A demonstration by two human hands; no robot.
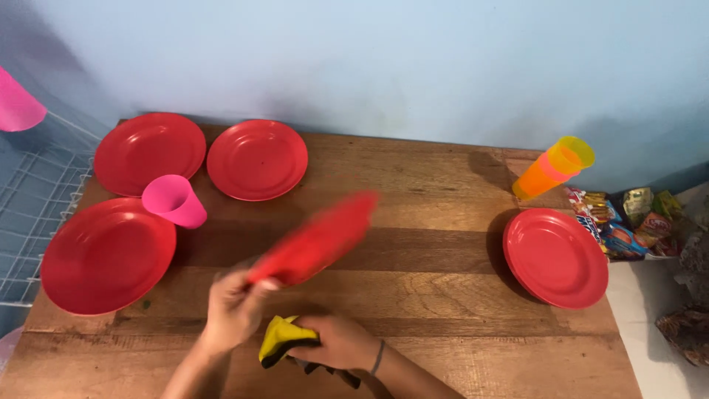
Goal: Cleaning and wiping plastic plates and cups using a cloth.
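- Left hand point(235, 301): I see it closed on the lower rim of a round red plastic plate point(319, 238), which it holds tilted above the near middle of the wooden table point(443, 295). The plate is motion-blurred, so I cannot read its exact angle.
- Right hand point(341, 343): it is clenched around a soft yellow cloth with a dark edge point(281, 338), just beside the left hand near the table's front edge.
- Handling, as I judge it: the plate looks light, stiff and smooth, so a pinch at the rim suits it; a glossy surface may slip. The cloth is limp and bunches in the fist.
- Far left corner: two more red plates, one point(150, 153) at the corner itself and another point(257, 159) just beside it.
- Left edge: a third red plate point(103, 258), with a pink plastic cup point(176, 200) overlapping its far rim.
- Right edge: a fourth red plate point(555, 257).
- Far right corner: a tilted stack of orange, pink and yellow plastic cups point(555, 167).
- Beyond the right edge: a heap of coloured snack packets point(624, 222).
- Beyond the left edge: a white wire rack point(37, 199).
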